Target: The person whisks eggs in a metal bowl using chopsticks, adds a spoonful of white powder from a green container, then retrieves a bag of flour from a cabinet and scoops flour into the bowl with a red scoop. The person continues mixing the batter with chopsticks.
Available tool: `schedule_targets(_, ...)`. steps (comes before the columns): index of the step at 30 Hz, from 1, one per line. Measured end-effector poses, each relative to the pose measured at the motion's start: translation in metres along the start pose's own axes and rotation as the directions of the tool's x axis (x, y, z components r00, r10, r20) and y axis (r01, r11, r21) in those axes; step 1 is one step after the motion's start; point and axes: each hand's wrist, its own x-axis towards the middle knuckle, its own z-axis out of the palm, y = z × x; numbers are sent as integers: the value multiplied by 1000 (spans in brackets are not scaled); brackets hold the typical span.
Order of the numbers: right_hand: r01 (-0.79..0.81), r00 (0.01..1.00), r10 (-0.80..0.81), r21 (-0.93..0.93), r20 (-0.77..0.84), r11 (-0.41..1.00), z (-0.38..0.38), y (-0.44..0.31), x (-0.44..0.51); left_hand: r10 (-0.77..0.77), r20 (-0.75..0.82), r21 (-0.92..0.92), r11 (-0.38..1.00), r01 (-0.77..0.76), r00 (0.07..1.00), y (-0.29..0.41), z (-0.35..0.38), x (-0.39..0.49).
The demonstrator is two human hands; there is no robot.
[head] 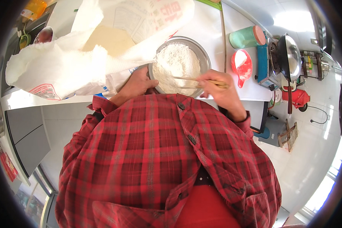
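A round metal bowl (pixel 205 54) stands on the white counter in front of my body, partly filled with white flour (pixel 178 58). My left hand (pixel 139 82) grips the bowl's near left rim, thumb over the edge. In my right hand (pixel 218 85) is a pair of wooden chopsticks (pixel 188 78), spread apart, their tips in the flour. Left of the bowl, a large open woven sack (pixel 65 68) shows more flour (pixel 109 40) inside, and its edge reaches over the bowl's left rim. My sleeve and chest hide part of the bowl's near side.
To the right lie a red scoop (pixel 241 68) with white powder in it and a green jar (pixel 242 38) with a pinkish lid. Beyond them a wok (pixel 292 59) sits on a blue-sided gas stove (pixel 263 61). At far left is a white container (pixel 47 34) with reddish contents.
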Motion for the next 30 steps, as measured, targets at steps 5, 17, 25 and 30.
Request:
schedule_targets(5,265,947,-250,53,-199,963,-1,-7,13,52,-7,-69,996,-53,999,-4,2,1)
schedule_targets(17,189,944,-169,43,-282,981,-4,-7,20,25,-9,-35,999,-25,1000,-1,1,1)
schedule_targets(25,192,981,-192,134,-17,972,-11,8,13,9,-17,-60,998,-10,1000,1,3,0)
schedule_targets(30,69,987,-64,29,-145,997,-12,2,8,25,-28,-22,999,-26,999,3,3,0)
